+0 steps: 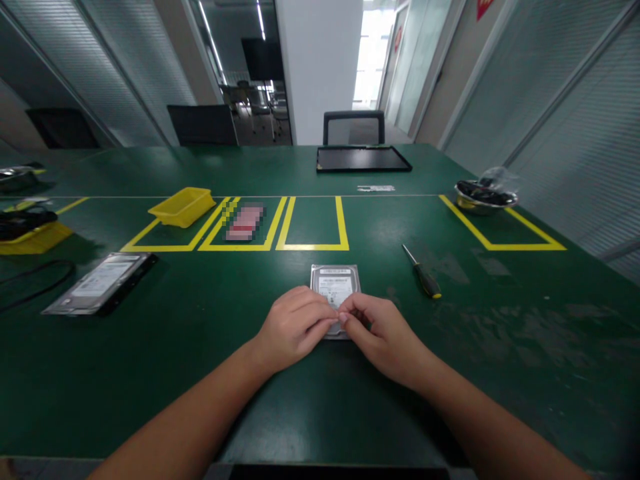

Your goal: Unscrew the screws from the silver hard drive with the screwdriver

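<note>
A silver hard drive (336, 283) with a white label lies flat on the green table, straight in front of me. Over its near half, my left hand (300, 323) and my right hand (377, 333) meet, fingertips touching. Both hands are closed in a pinch, thumb against fingers. Whatever sits between the fingertips, if anything, is too small to make out. Part of the drive's label is covered by the fingers. To the right of the drive rests a screwdriver (424, 275) with a black and yellow handle, its shaft pointing away and left.
A second, larger drive (103, 283) lies at left, near a black cable (40, 287). Beyond are a yellow tray (184, 207), a blurred pink item (244, 222) and yellow tape outlines (313, 247). A metal bowl (485, 203) holds dark items; a black-framed panel (364, 159) lies farther back.
</note>
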`<state>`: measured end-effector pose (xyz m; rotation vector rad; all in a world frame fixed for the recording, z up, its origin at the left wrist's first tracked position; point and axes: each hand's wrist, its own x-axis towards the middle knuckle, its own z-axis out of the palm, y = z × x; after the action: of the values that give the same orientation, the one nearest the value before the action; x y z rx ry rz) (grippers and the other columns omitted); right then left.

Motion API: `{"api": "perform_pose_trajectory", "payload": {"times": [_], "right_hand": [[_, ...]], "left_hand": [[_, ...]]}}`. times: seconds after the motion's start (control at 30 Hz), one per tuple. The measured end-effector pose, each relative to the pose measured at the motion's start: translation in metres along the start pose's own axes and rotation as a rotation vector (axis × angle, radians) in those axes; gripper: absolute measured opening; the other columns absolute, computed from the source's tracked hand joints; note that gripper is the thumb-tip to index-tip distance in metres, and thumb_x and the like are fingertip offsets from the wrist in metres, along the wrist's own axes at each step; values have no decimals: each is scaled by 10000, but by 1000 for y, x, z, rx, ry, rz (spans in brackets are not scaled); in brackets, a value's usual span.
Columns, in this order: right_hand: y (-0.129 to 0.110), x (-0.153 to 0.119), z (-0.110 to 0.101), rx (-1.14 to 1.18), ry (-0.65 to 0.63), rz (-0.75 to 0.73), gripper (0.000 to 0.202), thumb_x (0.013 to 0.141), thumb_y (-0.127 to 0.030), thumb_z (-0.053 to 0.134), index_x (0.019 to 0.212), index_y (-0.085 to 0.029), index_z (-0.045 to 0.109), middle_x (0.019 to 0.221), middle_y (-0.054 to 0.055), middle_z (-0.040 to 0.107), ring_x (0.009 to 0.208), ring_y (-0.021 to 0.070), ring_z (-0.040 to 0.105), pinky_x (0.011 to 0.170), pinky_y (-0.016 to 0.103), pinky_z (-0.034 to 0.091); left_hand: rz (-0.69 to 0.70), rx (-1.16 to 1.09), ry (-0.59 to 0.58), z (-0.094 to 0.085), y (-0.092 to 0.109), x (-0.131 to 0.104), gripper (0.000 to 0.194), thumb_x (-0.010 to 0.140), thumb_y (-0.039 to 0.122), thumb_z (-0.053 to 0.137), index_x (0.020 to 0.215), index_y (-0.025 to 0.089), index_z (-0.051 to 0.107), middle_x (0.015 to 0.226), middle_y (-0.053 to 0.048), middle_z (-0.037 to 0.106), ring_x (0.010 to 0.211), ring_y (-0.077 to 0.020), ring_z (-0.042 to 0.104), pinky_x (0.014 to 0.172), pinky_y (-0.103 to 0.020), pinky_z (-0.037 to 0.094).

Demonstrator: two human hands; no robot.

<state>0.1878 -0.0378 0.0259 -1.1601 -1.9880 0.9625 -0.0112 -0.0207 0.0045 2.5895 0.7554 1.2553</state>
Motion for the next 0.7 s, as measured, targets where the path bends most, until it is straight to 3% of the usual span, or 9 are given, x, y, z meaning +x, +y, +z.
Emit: {"api": "perform_pose_trajectory", "payload": {"times": [0.23,0.43,0.7], "right_hand": [[-1,0,2,-28,26,-22,134,902,-192,504,795,-172,582,695,-32,562,637,87,495,605,228,344],[0,0,3,-83,66,-23,138,885,-179,505,766,-170,574,688,-24,562,634,94,494,608,235,338],[2,0,5,-164,94,-94,146,896,-188,500,777,-170,582,708,-12,568,656,101,496,624,238,338]], "left_hand": [[37,85,-5,3,3,-5,200,840,62,640,1016,159,639,922,-52,712,837,-172,636,792,-333,502],[105,248,10,4,8,-6,209,839,87,659,1039,143,640,909,-49,722,804,-171,652,737,-320,492],[4,201,-2,3,11,-4,137,867,100,616,985,162,646,879,-25,713,774,-152,633,730,-308,482]]}}
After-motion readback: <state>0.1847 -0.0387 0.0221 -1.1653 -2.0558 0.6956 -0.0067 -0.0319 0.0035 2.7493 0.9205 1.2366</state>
